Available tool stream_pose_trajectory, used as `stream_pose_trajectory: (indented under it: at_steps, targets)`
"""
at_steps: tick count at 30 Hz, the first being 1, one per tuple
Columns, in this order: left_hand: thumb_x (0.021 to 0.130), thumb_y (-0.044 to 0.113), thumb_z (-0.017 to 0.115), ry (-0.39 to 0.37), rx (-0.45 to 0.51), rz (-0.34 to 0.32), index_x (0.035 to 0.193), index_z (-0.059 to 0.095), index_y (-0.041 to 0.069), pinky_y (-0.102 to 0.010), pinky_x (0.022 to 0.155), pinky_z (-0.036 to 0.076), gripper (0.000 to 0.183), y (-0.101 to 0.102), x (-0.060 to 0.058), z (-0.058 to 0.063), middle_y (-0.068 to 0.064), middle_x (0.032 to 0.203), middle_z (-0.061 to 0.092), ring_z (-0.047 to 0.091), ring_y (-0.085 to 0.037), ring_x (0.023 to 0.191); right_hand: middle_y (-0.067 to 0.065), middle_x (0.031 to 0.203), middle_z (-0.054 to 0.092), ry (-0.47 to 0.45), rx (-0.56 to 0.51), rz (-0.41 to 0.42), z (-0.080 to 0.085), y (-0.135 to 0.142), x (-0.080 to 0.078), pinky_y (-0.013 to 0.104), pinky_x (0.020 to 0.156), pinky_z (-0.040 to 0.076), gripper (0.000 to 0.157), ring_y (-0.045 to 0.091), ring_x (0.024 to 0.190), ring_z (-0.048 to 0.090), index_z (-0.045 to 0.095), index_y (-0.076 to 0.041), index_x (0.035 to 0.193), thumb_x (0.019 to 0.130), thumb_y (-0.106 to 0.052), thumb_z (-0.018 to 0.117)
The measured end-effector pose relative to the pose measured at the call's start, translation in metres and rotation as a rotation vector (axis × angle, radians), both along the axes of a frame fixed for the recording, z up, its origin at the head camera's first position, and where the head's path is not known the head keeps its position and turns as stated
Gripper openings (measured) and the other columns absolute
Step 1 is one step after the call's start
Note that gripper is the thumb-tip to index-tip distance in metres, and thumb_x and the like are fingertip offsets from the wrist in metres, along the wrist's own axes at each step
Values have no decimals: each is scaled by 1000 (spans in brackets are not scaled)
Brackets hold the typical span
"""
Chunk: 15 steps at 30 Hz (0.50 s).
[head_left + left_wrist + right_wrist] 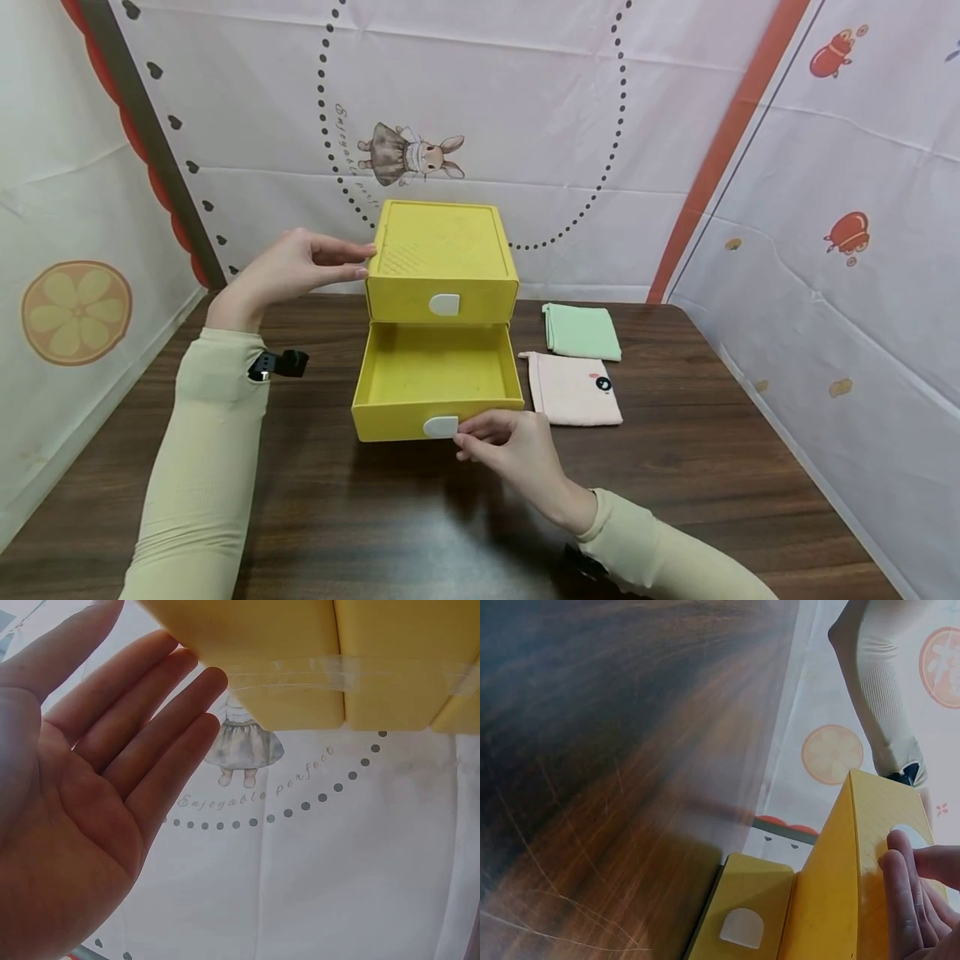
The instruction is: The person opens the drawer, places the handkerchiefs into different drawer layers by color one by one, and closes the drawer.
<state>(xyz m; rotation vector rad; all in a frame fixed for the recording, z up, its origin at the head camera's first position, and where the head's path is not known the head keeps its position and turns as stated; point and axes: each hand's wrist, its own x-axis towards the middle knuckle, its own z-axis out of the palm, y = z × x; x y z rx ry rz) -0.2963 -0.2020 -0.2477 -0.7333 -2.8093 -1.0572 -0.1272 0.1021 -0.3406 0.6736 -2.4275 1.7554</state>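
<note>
A yellow drawer box (442, 242) stands on the table, with its top drawer (401, 300) closed under a white tab. Below it, a pulled-out yellow drawer (435, 371) sticks out toward me; its inside is bare. My right hand (521, 462) pinches the white tab (441, 427) on that drawer's front with thumb and fingertips. At the upper left side of the box, my left hand (300, 258) rests its fingertips against the edge, fingers extended. In the right wrist view, a lower drawer (769, 889) with its own white tab sits closed beneath the pulled-out one.
Two folded cloths lie right of the box: a green cloth (581, 331) at the back and a pink cloth (573, 389) in front. Clear tape (300, 673) runs across the box's side. A printed sheet (525, 100) hangs behind the dark wooden table (675, 467).
</note>
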Motion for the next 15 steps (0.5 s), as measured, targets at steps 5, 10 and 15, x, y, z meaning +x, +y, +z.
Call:
stream_pose_trajectory:
  at_steps: [5,10,15]
  targets:
    - [74,52,62,-5,-1,0,116,58,34,-37,85,43,46,0,0,0,9,114,60,55,-11,104,11,72,68,-1,16,1,-2,1,0,25,56,51,7,20,60,65,68,0,82,77,-6,66]
    - [74,52,62,-14,0,1,116,58,34,-37,85,43,46,0,0,0,9,114,60,54,-7,103,12,73,68,-18,17,17,-6,2,0,26,55,51,7,21,60,65,68,0,81,78,-6,66]
    - [74,52,61,-6,1,1,116,58,34,-36,85,43,46,0,0,0,9,114,60,55,-7,102,14,74,68,-31,3,24,-8,2,0,27,55,51,7,22,60,65,68,1,81,78,-5,66]
